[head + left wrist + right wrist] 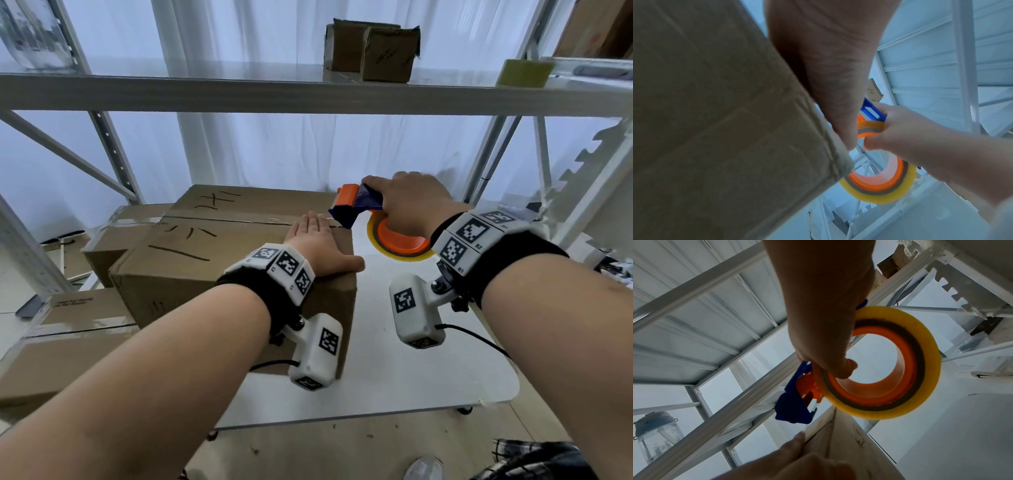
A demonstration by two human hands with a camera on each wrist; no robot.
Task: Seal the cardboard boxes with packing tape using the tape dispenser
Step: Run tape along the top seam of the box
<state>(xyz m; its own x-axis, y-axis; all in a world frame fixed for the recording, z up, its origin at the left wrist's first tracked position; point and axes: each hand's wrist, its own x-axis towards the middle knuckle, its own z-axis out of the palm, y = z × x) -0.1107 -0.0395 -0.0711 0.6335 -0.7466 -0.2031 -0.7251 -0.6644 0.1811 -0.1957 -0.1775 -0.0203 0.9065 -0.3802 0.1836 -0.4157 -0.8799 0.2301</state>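
Observation:
A brown cardboard box (212, 260) with black marker strokes stands on the white shelf board (428, 359), its top flaps meeting in a seam. My left hand (317, 245) lies flat on the box top at its right end, fingers straight, thumb over the edge. My right hand (409, 202) grips the blue and orange tape dispenser (359, 202), which carries a yellowish tape roll (399, 245). The dispenser's front end sits at the right end of the seam, just beyond my left fingertips. In the right wrist view my thumb hooks through the roll (888, 363).
More cardboard boxes (68, 339) stand left of and behind the marked box. The upper shelf (239, 90) holds two small boxes (373, 51), a spare tape roll (524, 72) and a glass jar (32, 34). White rack posts (493, 154) frame the bay.

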